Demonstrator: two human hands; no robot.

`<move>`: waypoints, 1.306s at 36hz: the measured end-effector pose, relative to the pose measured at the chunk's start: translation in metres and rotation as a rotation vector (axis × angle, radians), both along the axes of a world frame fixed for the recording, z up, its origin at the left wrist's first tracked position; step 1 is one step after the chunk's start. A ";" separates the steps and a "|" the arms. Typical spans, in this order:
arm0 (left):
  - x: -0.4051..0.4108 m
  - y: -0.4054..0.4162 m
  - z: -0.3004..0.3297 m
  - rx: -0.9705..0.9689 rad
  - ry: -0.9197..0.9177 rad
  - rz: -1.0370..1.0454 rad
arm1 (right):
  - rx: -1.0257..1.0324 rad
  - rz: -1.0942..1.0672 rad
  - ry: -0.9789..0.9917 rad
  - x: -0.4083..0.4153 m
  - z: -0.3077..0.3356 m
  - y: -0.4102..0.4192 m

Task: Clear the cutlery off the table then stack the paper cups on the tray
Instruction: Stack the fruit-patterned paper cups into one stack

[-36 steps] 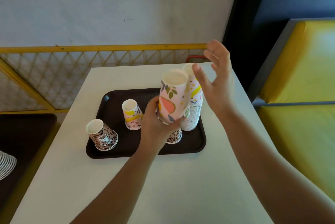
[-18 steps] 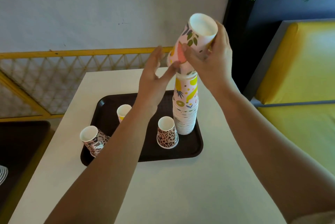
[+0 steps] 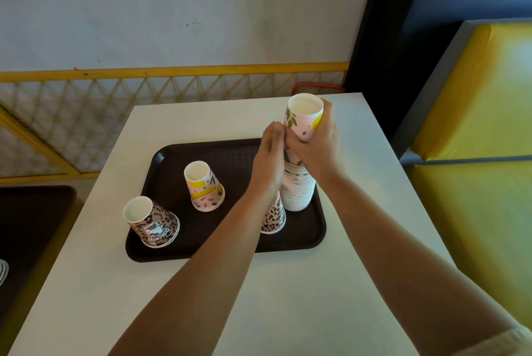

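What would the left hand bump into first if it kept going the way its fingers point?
Probably the top cup of the stack. The left hand points up and away, fingertips beside the right hand gripping that cup. Depth is unclear; it may already touch.

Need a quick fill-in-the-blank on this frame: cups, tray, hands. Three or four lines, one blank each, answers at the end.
1. The right hand grips the top cup of the tall ____ at the tray's right end.
2. Apart from that stack, ____ single cups stand upside down on the tray.
3. The tray is dark ____ in colour.
4. The left hand touches the stack with ____ fingers.

Missing words: stack; three; brown; straight
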State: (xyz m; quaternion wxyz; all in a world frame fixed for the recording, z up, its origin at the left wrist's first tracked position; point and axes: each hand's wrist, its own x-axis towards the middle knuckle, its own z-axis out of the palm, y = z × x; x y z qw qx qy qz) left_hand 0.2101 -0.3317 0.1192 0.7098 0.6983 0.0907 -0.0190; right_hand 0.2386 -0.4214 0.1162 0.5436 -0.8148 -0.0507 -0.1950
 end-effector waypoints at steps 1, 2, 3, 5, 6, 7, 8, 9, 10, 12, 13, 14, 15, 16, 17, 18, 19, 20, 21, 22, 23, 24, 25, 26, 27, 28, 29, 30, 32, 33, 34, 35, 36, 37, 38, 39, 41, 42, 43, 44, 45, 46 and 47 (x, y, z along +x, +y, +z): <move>-0.001 -0.001 -0.001 -0.015 0.005 0.003 | 0.011 -0.001 -0.009 -0.001 -0.001 0.001; -0.002 -0.002 -0.002 -0.033 0.016 0.010 | 0.017 -0.001 -0.017 -0.002 -0.003 0.002; -0.003 -0.002 -0.002 -0.033 0.022 0.019 | 0.019 -0.003 -0.025 -0.003 -0.004 0.003; -0.006 -0.001 -0.006 0.002 0.028 0.030 | 0.009 -0.005 -0.031 -0.005 -0.005 0.004; -0.007 0.000 -0.008 0.018 0.023 0.032 | 0.004 -0.005 -0.031 -0.005 -0.005 0.003; -0.008 0.001 -0.008 0.031 0.018 0.036 | 0.000 -0.007 -0.029 -0.005 -0.005 0.002; -0.010 0.003 -0.007 0.036 0.016 0.041 | -0.002 -0.009 -0.023 -0.005 -0.004 0.002; -0.014 0.006 -0.005 0.036 0.018 0.048 | -0.010 -0.012 -0.013 -0.005 -0.004 0.002; -0.017 0.009 -0.005 0.028 0.019 0.060 | -0.022 -0.013 -0.002 -0.005 -0.004 0.001; -0.023 0.019 -0.005 0.046 0.006 0.095 | -0.040 -0.008 0.021 -0.006 -0.006 0.001; -0.027 0.026 -0.005 0.082 -0.018 0.112 | -0.034 -0.014 0.029 -0.009 -0.007 0.001; -0.032 0.034 -0.005 0.129 -0.055 0.129 | -0.024 -0.025 0.029 -0.011 -0.007 0.001; -0.037 0.042 -0.005 0.180 -0.096 0.146 | -0.010 -0.043 0.020 -0.015 -0.006 0.001; -0.041 0.050 -0.005 0.230 -0.135 0.167 | 0.002 -0.072 0.004 -0.020 -0.004 0.003; -0.045 0.059 -0.004 0.277 -0.172 0.189 | 0.008 -0.110 -0.018 -0.025 0.000 0.005; -0.048 0.068 -0.004 0.320 -0.207 0.209 | -0.001 -0.158 -0.052 -0.031 0.004 0.008; -0.052 0.078 -0.004 0.365 -0.237 0.229 | -0.021 -0.212 -0.105 -0.037 0.009 0.012; -0.055 0.087 -0.003 0.415 -0.259 0.247 | -0.047 -0.265 -0.172 -0.041 0.014 0.017; -0.057 0.096 -0.003 0.464 -0.275 0.256 | -0.073 -0.304 -0.245 -0.045 0.019 0.022; -0.059 0.106 -0.002 0.511 -0.281 0.254 | -0.092 -0.327 -0.313 -0.049 0.024 0.028; -0.062 0.115 -0.002 0.556 -0.280 0.242 | -0.105 -0.331 -0.366 -0.052 0.030 0.035; -0.065 0.123 -0.001 0.609 -0.282 0.233 | -0.115 -0.317 -0.400 -0.054 0.035 0.044; -0.068 0.131 0.001 0.672 -0.296 0.229 | -0.125 -0.290 -0.422 -0.057 0.040 0.052; -0.071 0.139 0.002 0.746 -0.314 0.229 | -0.147 -0.261 -0.440 -0.060 0.045 0.062; -0.074 0.147 0.005 0.820 -0.327 0.231 | -0.186 -0.238 -0.459 -0.064 0.049 0.071; -0.078 0.155 0.008 0.890 -0.312 0.223 | -0.233 -0.213 -0.471 -0.067 0.051 0.081; -0.082 0.162 0.011 0.953 -0.276 0.208 | -0.269 -0.172 -0.469 -0.069 0.053 0.090; -0.085 0.171 0.012 1.009 -0.239 0.194 | -0.286 -0.115 -0.444 -0.071 0.053 0.101; -0.089 0.188 0.015 1.091 -0.195 0.186 | -0.305 0.013 -0.368 -0.076 0.053 0.121; -0.092 0.196 0.016 1.119 -0.179 0.188 | -0.324 0.063 -0.330 -0.078 0.053 0.131; -0.094 0.205 0.017 1.146 -0.161 0.196 | -0.351 0.102 -0.296 -0.080 0.052 0.140; -0.097 0.213 0.017 1.175 -0.143 0.212 | -0.385 0.133 -0.264 -0.081 0.050 0.149; -0.100 0.221 0.018 1.199 -0.125 0.230 | -0.423 0.163 -0.229 -0.083 0.048 0.158; -0.104 0.229 0.018 1.217 -0.108 0.247 | -0.460 0.193 -0.194 -0.085 0.047 0.167; -0.107 0.237 0.019 1.228 -0.092 0.265 | -0.491 0.227 -0.165 -0.087 0.045 0.175; -0.111 0.243 0.019 1.226 -0.073 0.283 | -0.515 0.262 -0.143 -0.089 0.043 0.183; -0.120 0.255 0.021 1.196 -0.029 0.314 | -0.560 0.331 -0.097 -0.093 0.040 0.198; -0.125 0.259 0.022 1.181 -0.010 0.329 | -0.583 0.366 -0.070 -0.094 0.038 0.205; -0.130 0.264 0.023 1.168 0.005 0.346 | -0.605 0.402 -0.042 -0.096 0.037 0.211; -0.135 0.267 0.024 1.159 0.018 0.364 | -0.625 0.434 -0.020 -0.098 0.036 0.216; -0.141 0.270 0.025 1.153 0.034 0.382 | -0.641 0.461 -0.006 -0.101 0.035 0.221; -0.147 0.273 0.026 1.150 0.051 0.401 | -0.649 0.486 0.002 -0.103 0.035 0.226; -0.153 0.276 0.026 1.145 0.064 0.420 | -0.652 0.511 0.007 -0.105 0.035 0.230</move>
